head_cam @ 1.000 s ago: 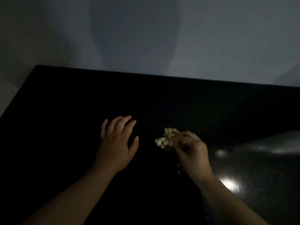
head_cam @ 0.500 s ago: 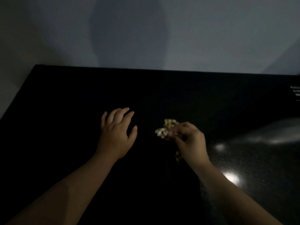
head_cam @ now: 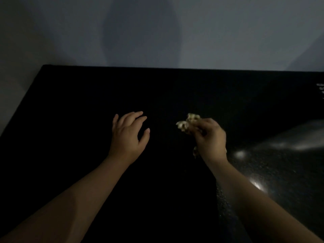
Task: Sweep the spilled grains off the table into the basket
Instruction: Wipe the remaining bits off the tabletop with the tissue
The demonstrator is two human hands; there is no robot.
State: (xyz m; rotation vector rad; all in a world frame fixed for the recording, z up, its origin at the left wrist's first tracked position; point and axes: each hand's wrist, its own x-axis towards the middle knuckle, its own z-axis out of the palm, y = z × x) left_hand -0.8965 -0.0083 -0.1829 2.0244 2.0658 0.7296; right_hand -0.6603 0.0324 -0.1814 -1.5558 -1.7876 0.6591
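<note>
The scene is very dark. My right hand (head_cam: pixel 209 137) grips a crumpled pale cloth or wad (head_cam: pixel 187 122) that sticks out past its fingers, just above the black table (head_cam: pixel 87 106). A bit of the same pale stuff shows below the heel of that hand. My left hand (head_cam: pixel 128 134) rests palm down on the table to the left, fingers spread and relaxed, holding nothing. No grains can be made out on the dark surface, and no basket is in view.
The table's far edge meets a grey wall (head_cam: pixel 175 32). Its left edge (head_cam: pixel 22 102) runs diagonally toward me. At right the surface is speckled and shiny, with bright light reflections (head_cam: pixel 256 185). Small white print (head_cam: pixel 320 91) shows at the far right.
Both hands have shifted slightly away from me across the table. The right hand keeps its hold on the pale wad; the left hand's fingers have curved a little.
</note>
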